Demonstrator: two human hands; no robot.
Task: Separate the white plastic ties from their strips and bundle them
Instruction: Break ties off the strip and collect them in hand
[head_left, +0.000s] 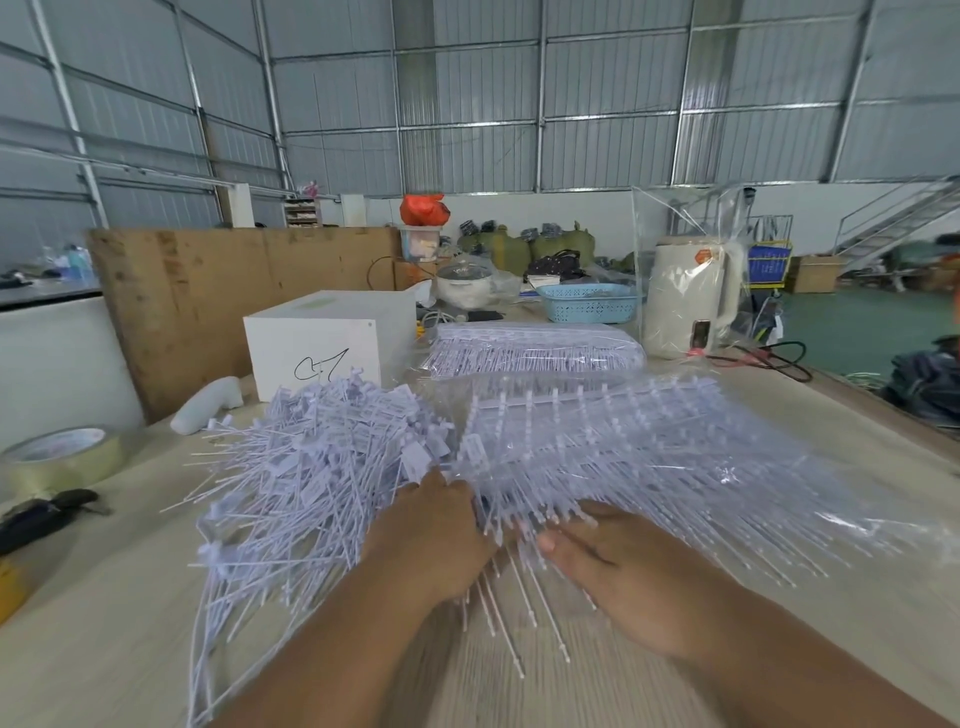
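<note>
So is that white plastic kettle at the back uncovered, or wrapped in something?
Wrapped. The white plastic kettle stands upright inside a clear plastic bag that rises above its lid.

Light: bright, even, diffuse daylight; its source I cannot tell. Shadows: faint, soft, under my hands. Glare: a pale sheen on the clear bag. Blur: the ties smear at the right; my forearms are soft. Distortion: wide-angle, wall frames bowing at the edges.
</note>
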